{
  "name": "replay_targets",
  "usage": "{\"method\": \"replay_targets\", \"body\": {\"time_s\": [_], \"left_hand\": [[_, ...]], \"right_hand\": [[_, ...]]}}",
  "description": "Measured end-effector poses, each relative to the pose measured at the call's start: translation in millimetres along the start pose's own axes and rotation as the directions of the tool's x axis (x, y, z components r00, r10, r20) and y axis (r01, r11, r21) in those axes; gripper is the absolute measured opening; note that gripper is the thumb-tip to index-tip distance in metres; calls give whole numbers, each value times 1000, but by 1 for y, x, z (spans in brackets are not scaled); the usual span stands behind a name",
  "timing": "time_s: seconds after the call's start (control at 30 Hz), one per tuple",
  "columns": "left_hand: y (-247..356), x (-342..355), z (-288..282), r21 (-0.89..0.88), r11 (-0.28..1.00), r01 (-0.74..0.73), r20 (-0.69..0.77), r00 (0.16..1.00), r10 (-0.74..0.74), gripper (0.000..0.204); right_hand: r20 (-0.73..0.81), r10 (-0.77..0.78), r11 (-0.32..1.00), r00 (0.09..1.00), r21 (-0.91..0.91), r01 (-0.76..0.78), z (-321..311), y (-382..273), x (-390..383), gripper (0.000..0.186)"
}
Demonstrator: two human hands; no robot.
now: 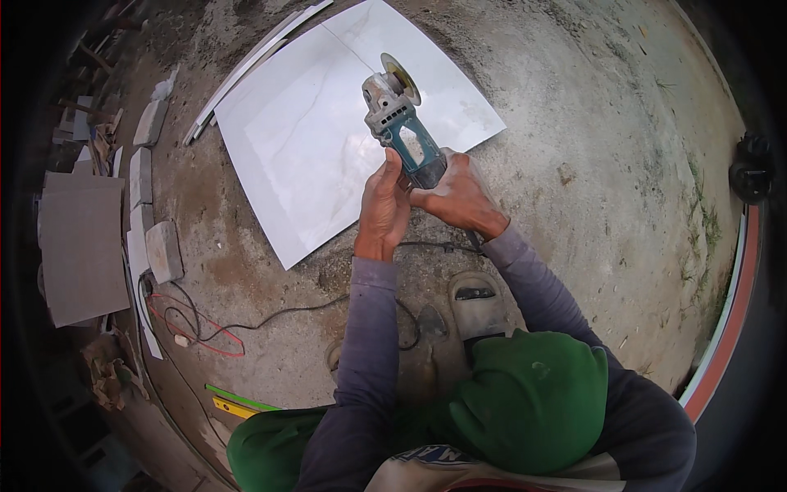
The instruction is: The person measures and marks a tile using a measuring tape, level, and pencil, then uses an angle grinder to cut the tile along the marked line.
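An angle grinder (pixel 412 143) with a teal body, a dusty grey head and a thin round disc (pixel 401 79) is held up between my hands. My left hand (pixel 384 201) is closed against the near left side of its body, thumb pointing up along it. Around the rear end wraps my right hand (pixel 461 195), its fingers partly hidden behind the tool. Beneath the grinder a large white tile (pixel 283 156) with faint grey veins lies on the ground, a thin line (pixel 344 43) running across its far part.
A dark power cord (pixel 283 312) snakes left past a red cord (pixel 229 351). Several pale blocks (pixel 164 250) line the left side by a cardboard sheet (pixel 82 246). Tile strips (pixel 238 78) lie beyond the tile's left edge. A yellow level (pixel 234 407) rests near my left knee.
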State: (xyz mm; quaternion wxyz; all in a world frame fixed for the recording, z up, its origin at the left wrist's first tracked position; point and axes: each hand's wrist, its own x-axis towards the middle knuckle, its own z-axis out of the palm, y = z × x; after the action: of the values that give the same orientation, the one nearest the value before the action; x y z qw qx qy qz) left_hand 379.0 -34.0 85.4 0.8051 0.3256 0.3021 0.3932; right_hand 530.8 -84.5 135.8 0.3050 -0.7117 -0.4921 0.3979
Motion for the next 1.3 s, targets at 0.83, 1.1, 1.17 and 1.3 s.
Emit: {"method": "replay_targets", "body": {"time_s": [0.83, 1.1, 1.17, 1.3], "left_hand": [[-25, -4, -8, -135, 989, 56, 3, 998, -56, 71], [-43, -8, -12, -333, 943, 17, -38, 999, -31, 62], [-48, -7, -18, -373, 928, 17, -43, 998, -36, 61], [-54, -8, -21, -415, 910, -6, -52, 998, -17, 59]], "right_hand": [[-104, -22, 986, 994, -164, 5, 20, 14, -9, 70], [-165, -124, 910, 978, -412, 46, 31, 8, -19, 62], [-154, -99, 905, 983, -424, 25, 32, 2, -20, 62], [-155, -144, 899, 977, -432, 64, 36, 6, -19, 61]]}}
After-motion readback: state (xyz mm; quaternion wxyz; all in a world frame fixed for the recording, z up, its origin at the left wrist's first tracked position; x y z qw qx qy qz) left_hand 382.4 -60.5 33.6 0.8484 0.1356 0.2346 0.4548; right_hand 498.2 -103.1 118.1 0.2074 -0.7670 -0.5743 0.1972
